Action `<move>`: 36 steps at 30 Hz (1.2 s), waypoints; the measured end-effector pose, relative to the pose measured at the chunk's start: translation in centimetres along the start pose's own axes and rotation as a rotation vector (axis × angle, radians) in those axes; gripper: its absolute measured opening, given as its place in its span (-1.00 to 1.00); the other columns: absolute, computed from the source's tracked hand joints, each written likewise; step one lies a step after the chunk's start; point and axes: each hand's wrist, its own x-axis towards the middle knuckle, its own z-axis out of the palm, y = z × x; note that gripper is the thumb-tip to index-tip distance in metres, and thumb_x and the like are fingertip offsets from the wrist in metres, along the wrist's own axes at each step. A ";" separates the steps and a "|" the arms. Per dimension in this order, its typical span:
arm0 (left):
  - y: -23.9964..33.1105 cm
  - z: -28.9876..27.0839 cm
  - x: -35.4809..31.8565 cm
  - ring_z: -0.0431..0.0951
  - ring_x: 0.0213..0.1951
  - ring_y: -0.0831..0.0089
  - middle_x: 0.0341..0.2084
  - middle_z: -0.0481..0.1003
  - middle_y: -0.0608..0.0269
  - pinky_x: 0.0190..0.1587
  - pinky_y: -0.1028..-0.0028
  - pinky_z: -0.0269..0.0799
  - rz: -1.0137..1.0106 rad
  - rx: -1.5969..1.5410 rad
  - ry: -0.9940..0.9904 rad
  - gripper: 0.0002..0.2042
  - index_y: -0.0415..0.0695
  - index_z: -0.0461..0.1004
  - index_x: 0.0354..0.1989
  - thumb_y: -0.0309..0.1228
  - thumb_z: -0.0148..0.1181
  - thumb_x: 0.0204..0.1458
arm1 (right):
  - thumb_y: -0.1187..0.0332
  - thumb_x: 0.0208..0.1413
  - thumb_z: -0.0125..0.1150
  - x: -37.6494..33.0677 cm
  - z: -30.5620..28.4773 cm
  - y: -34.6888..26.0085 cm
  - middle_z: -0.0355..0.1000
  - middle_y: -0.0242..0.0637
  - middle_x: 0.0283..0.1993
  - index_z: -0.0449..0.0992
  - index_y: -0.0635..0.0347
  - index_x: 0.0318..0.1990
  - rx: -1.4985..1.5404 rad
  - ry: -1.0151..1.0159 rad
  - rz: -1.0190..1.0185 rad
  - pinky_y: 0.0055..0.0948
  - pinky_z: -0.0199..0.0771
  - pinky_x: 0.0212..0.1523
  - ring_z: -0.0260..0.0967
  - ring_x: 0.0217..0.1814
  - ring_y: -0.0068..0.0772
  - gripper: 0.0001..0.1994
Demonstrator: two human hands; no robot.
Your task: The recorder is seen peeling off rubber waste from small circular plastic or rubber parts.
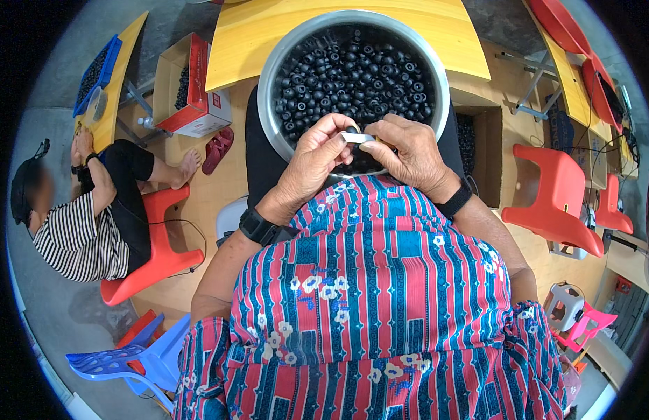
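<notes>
A wide metal basin [265,91], filled with small round black rubber-like parts [352,77], stands in front of my body. Over its near rim my left hand [312,157] pinches one small black part [351,130] between thumb and fingertips. My right hand [412,150] is closed round a small knife-like tool, its short flat metal blade [358,138] pointing left against the black part. A bit of yellow shows between the right fingers, perhaps the handle. Both hands meet at the blade; the fingers hide most of the tool.
Behind the basin is a yellow table [233,49]. Open cartons stand left [191,105] and right [489,140], holding black parts. To the left a person [86,217] sits on a red chair [153,245] at another table with a blue tray [98,73]. A red stool [552,199] stands right.
</notes>
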 end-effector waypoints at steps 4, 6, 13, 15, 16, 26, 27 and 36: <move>0.0 -0.1 0.0 0.30 -0.32 0.68 -0.31 0.35 0.41 -0.22 0.58 0.29 0.005 0.034 -0.001 -0.81 -0.17 0.34 -0.06 -0.35 0.01 0.26 | 0.11 0.09 0.21 0.0 0.0 -0.1 0.39 -0.23 -0.46 0.53 0.13 -0.31 0.008 0.001 0.004 -0.23 0.40 -0.41 0.43 -0.40 -0.12 -0.74; 0.0 -0.2 0.0 0.30 -0.32 0.68 -0.31 0.35 0.41 -0.21 0.58 0.30 0.000 0.069 0.000 -0.81 -0.17 0.34 -0.06 -0.34 0.01 0.27 | 0.11 0.09 0.21 0.0 0.0 0.0 0.39 -0.23 -0.46 0.53 0.12 -0.31 0.013 -0.001 0.005 -0.23 0.40 -0.41 0.43 -0.41 -0.12 -0.74; 0.1 -0.5 0.0 0.30 -0.32 0.67 -0.31 0.35 0.40 -0.20 0.58 0.30 0.000 0.139 0.000 -0.81 -0.17 0.34 -0.06 -0.34 0.00 0.27 | 0.13 0.09 0.21 0.1 0.0 0.0 0.39 -0.23 -0.47 0.53 0.13 -0.31 0.021 0.001 -0.003 -0.22 0.40 -0.41 0.42 -0.41 -0.11 -0.75; 0.1 -0.4 0.0 0.30 -0.33 0.66 -0.32 0.34 0.40 -0.21 0.58 0.29 -0.020 0.135 -0.003 -0.80 -0.18 0.34 -0.06 -0.34 0.00 0.27 | 0.13 0.09 0.21 0.0 0.0 0.1 0.39 -0.22 -0.47 0.53 0.13 -0.31 0.022 -0.005 -0.002 -0.22 0.40 -0.41 0.42 -0.40 -0.10 -0.75; 0.1 -0.4 0.0 0.30 -0.33 0.66 -0.32 0.34 0.40 -0.21 0.58 0.29 -0.020 0.136 -0.003 -0.80 -0.18 0.34 -0.06 -0.34 0.00 0.27 | 0.14 0.09 0.21 0.0 0.0 0.2 0.39 -0.21 -0.46 0.53 0.13 -0.31 0.022 -0.009 -0.002 -0.22 0.40 -0.41 0.42 -0.40 -0.09 -0.75; 0.4 -0.6 -0.2 0.33 -0.35 0.61 -0.33 0.35 0.33 -0.23 0.55 0.32 0.004 -0.079 0.030 -0.85 -0.14 0.35 -0.06 -0.41 -0.05 0.26 | 0.25 0.14 0.17 0.4 0.2 1.1 0.47 -0.07 -0.39 0.55 0.23 -0.35 0.075 0.236 0.288 -0.23 0.44 -0.30 0.46 -0.32 -0.01 -0.79; 0.9 -0.7 -0.2 0.33 -0.35 0.61 -0.31 0.36 0.32 -0.24 0.55 0.32 0.018 -0.119 0.033 -0.83 -0.15 0.33 -0.04 -0.39 -0.07 0.27 | 0.26 0.14 0.17 0.4 0.3 1.2 0.48 -0.06 -0.39 0.56 0.24 -0.35 0.101 0.240 0.303 -0.25 0.44 -0.29 0.46 -0.33 -0.02 -0.78; 2.1 -1.6 0.5 0.32 -0.42 0.64 -0.42 0.34 0.43 -0.35 0.57 0.29 -0.052 0.141 0.057 -0.81 -0.21 0.38 -0.09 -0.39 0.05 0.21 | 0.32 0.17 0.19 0.4 0.0 0.9 0.49 -0.16 -0.44 0.55 0.34 -0.32 0.308 0.300 0.374 -0.44 0.42 -0.30 0.44 -0.40 -0.40 -0.79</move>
